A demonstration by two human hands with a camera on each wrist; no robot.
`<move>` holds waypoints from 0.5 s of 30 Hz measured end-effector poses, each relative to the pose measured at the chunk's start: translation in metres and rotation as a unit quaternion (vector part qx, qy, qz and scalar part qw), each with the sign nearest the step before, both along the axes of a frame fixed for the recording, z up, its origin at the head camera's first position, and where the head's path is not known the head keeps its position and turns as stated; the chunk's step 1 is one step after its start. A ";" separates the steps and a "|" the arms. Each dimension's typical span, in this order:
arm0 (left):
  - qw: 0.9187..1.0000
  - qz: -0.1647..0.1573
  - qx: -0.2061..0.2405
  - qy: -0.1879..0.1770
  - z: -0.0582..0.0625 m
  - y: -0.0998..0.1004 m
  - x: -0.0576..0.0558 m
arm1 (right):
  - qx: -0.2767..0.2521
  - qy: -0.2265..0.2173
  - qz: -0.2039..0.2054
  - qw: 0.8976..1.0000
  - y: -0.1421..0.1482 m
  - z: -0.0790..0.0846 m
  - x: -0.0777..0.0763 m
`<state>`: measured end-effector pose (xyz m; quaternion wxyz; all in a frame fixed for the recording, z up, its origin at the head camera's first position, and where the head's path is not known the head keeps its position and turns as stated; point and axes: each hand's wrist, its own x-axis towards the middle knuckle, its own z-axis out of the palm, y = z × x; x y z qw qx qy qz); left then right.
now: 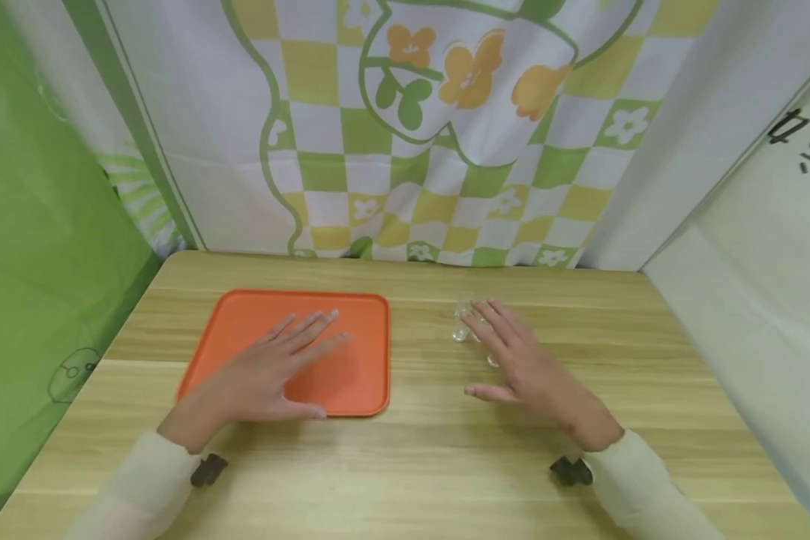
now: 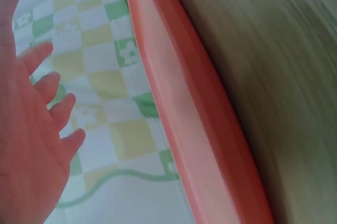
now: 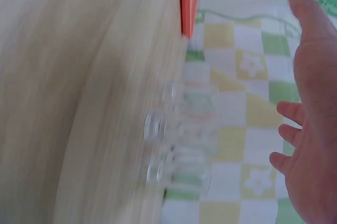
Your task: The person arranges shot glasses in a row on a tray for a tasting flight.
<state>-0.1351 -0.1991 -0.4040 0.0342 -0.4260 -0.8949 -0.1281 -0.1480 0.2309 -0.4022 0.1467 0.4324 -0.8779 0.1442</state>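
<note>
Head view puts your left hand [image 1: 259, 379] above the tray [image 1: 371, 352], fingers spread and holding nothing. Your right hand [image 1: 529, 371] is just as free, hovering to the right of the tray and partly hiding some small clear cups [image 3: 181, 132]. From the right wrist view you can count three, upright on the table [image 1: 412, 480] to the right of the tray, close together and apart from your fingers; whether the cups touch one another, you cannot tell.

Expect the cups to be light, stiff and smooth (glass or clear plastic, the blur won't say), so treat them as slippery and breakable. Their thick bottoms should steady them; pinch one low on its sides, thumb opposite fingers, and mind its neighbours. The tray looks thin, rigid and light for its width, with a low raised rim: take it by opposite edges and keep it level.
</note>
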 end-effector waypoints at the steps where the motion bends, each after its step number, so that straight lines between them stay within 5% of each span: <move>1: 1.000 0.007 -0.001 -0.003 0.001 -0.002 0.000 | -0.008 -0.001 -0.007 1.000 0.003 0.000 -0.001; 7: 0.998 0.045 0.009 -0.039 0.000 -0.019 -0.003 | -0.037 -0.025 -0.045 0.998 0.023 -0.004 -0.008; 15: 0.989 0.104 0.017 -0.100 -0.008 -0.045 -0.008 | -0.051 -0.122 -0.113 0.985 0.048 -0.013 -0.011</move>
